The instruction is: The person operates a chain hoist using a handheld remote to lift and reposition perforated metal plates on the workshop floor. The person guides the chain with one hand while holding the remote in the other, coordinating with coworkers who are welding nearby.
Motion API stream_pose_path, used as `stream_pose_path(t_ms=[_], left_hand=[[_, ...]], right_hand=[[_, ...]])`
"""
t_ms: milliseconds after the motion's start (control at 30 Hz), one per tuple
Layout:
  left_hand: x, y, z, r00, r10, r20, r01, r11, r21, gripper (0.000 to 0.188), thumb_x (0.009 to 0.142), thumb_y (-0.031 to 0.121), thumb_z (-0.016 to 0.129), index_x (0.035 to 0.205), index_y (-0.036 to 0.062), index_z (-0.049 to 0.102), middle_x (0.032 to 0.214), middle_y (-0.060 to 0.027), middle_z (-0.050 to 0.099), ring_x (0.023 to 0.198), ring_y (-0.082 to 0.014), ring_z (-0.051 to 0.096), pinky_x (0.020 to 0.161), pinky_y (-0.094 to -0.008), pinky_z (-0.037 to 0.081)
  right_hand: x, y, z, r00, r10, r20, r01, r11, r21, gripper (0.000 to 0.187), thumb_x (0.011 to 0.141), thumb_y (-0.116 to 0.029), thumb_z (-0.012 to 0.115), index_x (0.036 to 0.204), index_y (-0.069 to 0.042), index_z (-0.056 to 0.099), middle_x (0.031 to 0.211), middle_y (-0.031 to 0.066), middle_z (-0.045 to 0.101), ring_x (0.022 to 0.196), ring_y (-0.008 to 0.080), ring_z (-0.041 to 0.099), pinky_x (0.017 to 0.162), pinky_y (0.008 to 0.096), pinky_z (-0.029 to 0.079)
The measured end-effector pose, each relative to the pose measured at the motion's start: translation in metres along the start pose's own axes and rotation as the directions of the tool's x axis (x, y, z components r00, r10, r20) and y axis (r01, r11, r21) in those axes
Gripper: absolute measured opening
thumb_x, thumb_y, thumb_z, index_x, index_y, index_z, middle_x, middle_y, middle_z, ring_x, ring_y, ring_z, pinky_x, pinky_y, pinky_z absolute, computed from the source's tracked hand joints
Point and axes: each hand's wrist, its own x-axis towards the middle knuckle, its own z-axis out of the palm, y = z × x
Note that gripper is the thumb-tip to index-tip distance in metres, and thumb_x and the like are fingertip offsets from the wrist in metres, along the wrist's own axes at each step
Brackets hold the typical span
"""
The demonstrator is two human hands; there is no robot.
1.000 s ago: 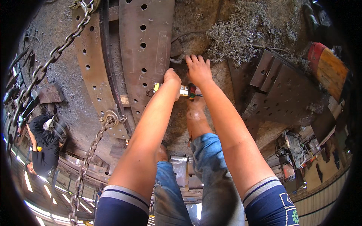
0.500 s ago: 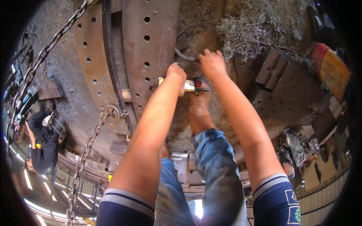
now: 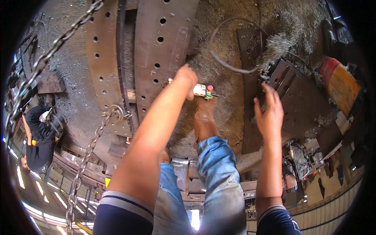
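Observation:
My left hand [image 3: 185, 80] is wrapped around a hand-held remote control [image 3: 200, 90], yellow and pale, with a red knob and a short black stub at one end. It hangs above my foot, beside a long brown steel plate [image 3: 150, 58] with a row of holes. Held out to the right, my right hand [image 3: 271, 109] is empty, its fingers apart. Just beyond its fingertips is a grey cable [image 3: 231, 69] curved in a wide loop, apart from the hand. A holed dark steel plate [image 3: 305, 96] lies to the right of that hand.
A chain with a ring [image 3: 116, 113] hangs at left, near a second holed plate [image 3: 102, 58]. Metal shavings [image 3: 288, 33] lie at the upper right. A red and orange block [image 3: 341, 84] stands far right. Another person [image 3: 41, 143] is crouched at the left.
My right hand has let go of the grey cable and swung right, its fingers opening. The cable now shows as a wide loop. My left hand still holds the remote control.

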Motion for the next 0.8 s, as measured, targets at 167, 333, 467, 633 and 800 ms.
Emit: stream_pose_path(t_ms=[167,333,467,633,800], left_hand=[[-0.051,0.047,0.021,0.993,-0.098,-0.067,0.085,0.982,-0.168,0.059,0.061,0.055,0.078,0.098,0.0092,0.079,0.105,-0.0115,0.076,0.107,-0.0267,0.07,0.108,-0.044,0.042],[-0.116,0.106,0.105,0.909,-0.417,-0.02,0.251,0.584,-0.772,0.052,0.061,0.051,0.078,0.087,0.0061,0.077,0.097,-0.0185,0.075,0.094,-0.0332,0.072,0.088,-0.0424,0.054],[-0.137,0.134,0.18,0.883,-0.408,0.232,0.292,0.09,-0.952,0.044,0.065,0.043,0.079,0.092,0.0086,0.074,0.096,-0.0185,0.075,0.091,-0.0366,0.072,0.082,-0.0448,0.057],[-0.117,0.154,0.247,0.783,-0.621,0.019,-0.015,-0.05,-0.999,0.062,0.071,0.038,0.082,0.121,0.0093,0.06,0.101,-0.0203,0.073,0.097,-0.042,0.069,0.085,-0.0485,0.055],[-0.094,0.161,0.213,0.521,-0.827,0.21,0.003,-0.244,-0.97,0.063,0.074,0.04,0.08,0.119,0.0035,0.055,0.097,-0.0266,0.071,0.094,-0.0457,0.068,0.081,-0.0532,0.054]], right_hand=[[-0.029,-0.055,0.028,0.959,0.121,0.255,-0.195,0.937,0.289,0.046,0.09,-0.017,0.072,0.131,-0.002,0.06,0.124,0.0206,0.066,0.115,0.0351,0.065,0.099,0.0416,0.052],[-0.016,-0.091,0.098,0.886,0.072,0.459,-0.303,0.837,0.455,0.039,0.092,-0.026,0.07,0.121,-0.001,0.066,0.108,0.0202,0.072,0.093,0.0325,0.072,0.084,0.0416,0.056],[0.017,-0.097,0.189,0.886,0.186,0.424,-0.401,0.766,0.503,0.04,0.094,-0.036,0.067,0.11,0.0,0.068,0.096,0.0211,0.073,0.092,0.0359,0.072,0.084,0.0423,0.055],[0.064,-0.089,0.284,0.877,0.342,0.338,-0.476,0.719,0.507,0.044,0.094,-0.042,0.064,0.103,0.001,0.07,0.095,0.0218,0.073,0.094,0.035,0.071,0.082,0.0417,0.053],[0.024,-0.122,0.266,0.763,0.307,0.569,-0.59,0.689,0.42,0.077,0.093,-0.067,0.059,0.124,0.004,0.064,0.11,0.0151,0.071,0.094,0.0229,0.067,0.083,0.037,0.054]])
